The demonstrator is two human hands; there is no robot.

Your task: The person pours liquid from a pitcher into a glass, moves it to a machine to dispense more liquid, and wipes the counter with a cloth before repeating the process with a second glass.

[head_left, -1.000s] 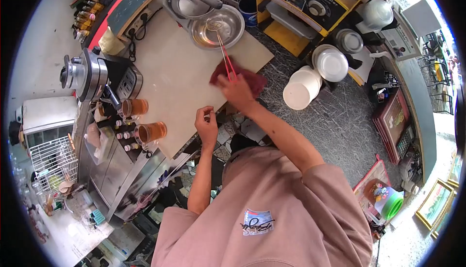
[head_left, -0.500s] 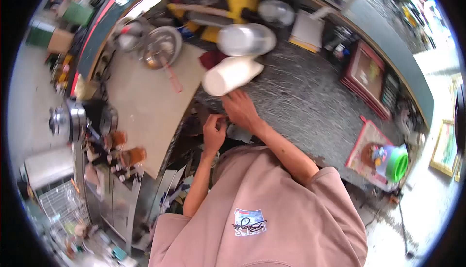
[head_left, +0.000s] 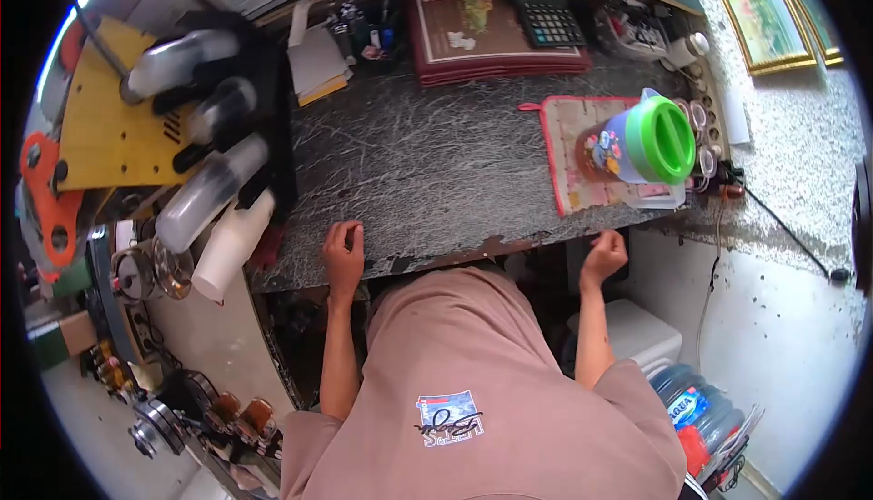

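Note:
My left hand (head_left: 345, 259) is over the front edge of the dark, scratched counter (head_left: 409, 155), fingers loosely bent with a gap to the thumb. It holds nothing that I can see. To its left lie a white stack of cups (head_left: 233, 250) and a stack of clear plastic cups (head_left: 207, 198). My right hand (head_left: 605, 259) is closed, just in front of the counter edge, with nothing visible in it. Beyond it, a jug with a green lid (head_left: 627, 141) and reddish-brown contents stands on a red-edged cloth (head_left: 568, 159).
Maroon folders (head_left: 455, 36) and a calculator (head_left: 548, 16) are at the back under a shelf. Papers (head_left: 316, 65) lie left of them. A yellow machine part (head_left: 118, 118) stands far left. Below right are a white box (head_left: 632, 332) and a blue water bottle (head_left: 696, 400).
My view has turned right, so the cups now appear on the left. My right hand has left the white cups and moved right; my hands are now far apart.

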